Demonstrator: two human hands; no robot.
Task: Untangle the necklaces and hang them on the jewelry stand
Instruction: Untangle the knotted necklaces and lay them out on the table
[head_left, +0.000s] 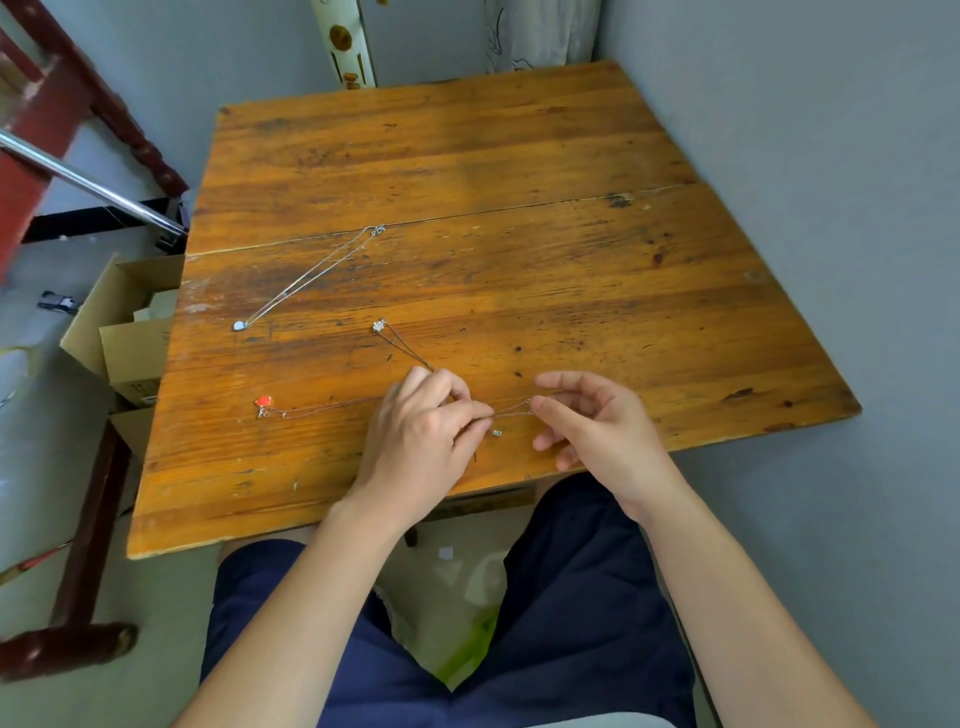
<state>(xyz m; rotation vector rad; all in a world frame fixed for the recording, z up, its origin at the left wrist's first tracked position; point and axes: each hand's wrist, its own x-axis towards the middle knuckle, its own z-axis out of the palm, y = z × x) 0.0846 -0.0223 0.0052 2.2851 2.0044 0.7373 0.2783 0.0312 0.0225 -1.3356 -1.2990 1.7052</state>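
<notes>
The left hand (422, 434) and right hand (592, 423) are each pinching a tangled chain (511, 409) over the counter (519, 156). One necklace (311, 275) is lying separated; none is hanging, and no stand is showing.

This looks like a plain corner of a room in a home. A worn wooden table (467, 156) with scratched, stained planks stands close to grey painted walls (805, 156). Open cardboard boxes (124, 322) sit on the floor (31, 493) beside it (their contents are too small to tell), near dark red wooden furniture (41, 119). A patterned white curtain (535, 36) hangs beyond the far edge, beside a cream panel with brown ornaments (345, 47).
</notes>
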